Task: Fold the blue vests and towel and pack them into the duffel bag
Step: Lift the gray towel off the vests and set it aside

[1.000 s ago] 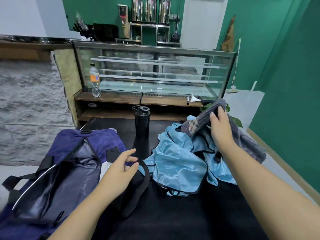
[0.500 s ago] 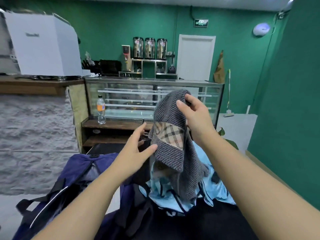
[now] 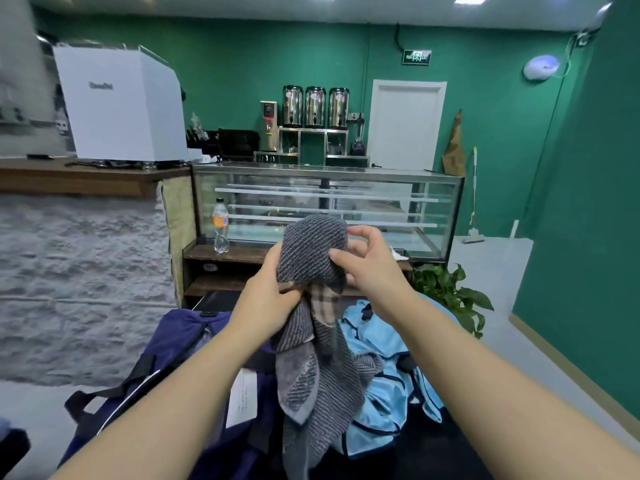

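Observation:
A grey striped towel (image 3: 313, 368) with a plaid patch hangs bunched in the air in front of me. My left hand (image 3: 266, 296) grips its left side near the patch. My right hand (image 3: 363, 268) pinches its upper right edge. Below on the black table, the light blue vests (image 3: 384, 382) lie crumpled to the right. The dark blue duffel bag (image 3: 173, 344) lies open to the left, with a white tag showing beside the towel.
A glass display case (image 3: 381, 206) with a wooden shelf stands behind the table; a plastic bottle (image 3: 220, 225) stands on that shelf. A potted plant (image 3: 446, 292) sits right of the table. A green wall (image 3: 588, 202) runs along the right.
The right hand lifted the towel off the vests and up in front of me. The left hand left the bag, rose and took hold of the towel. My view tilted upward.

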### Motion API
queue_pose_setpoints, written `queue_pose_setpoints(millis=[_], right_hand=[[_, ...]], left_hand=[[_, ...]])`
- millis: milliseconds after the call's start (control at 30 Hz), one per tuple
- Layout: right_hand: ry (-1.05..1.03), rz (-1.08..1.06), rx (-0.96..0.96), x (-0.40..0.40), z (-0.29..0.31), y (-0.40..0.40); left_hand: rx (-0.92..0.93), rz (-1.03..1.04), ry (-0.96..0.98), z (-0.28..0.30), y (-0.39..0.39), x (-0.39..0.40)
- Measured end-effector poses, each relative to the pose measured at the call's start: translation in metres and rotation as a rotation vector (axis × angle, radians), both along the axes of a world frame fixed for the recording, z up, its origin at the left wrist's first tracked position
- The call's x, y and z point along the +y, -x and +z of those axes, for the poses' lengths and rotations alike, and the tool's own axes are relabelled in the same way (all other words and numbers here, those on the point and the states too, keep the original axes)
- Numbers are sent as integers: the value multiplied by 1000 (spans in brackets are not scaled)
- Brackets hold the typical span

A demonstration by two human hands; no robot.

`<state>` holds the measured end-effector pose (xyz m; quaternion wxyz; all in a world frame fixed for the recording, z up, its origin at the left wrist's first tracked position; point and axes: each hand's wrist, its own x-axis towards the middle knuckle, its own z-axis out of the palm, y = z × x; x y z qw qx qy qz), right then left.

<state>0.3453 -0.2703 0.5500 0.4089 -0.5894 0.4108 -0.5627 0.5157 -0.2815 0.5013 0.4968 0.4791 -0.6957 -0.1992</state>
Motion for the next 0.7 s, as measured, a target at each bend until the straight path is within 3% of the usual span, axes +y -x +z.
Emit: queue_pose_setpoints(millis=[167, 467, 700], right_hand=[[-123, -39, 103, -13, -29, 16], [-228, -112, 105, -62, -83, 40], [-314, -132, 130, -96, -123, 57]], left_hand=[[-123, 83, 112, 11, -11, -22], [-40, 226, 160, 28, -16, -101], [-125, 306, 216, 17, -10, -166]])
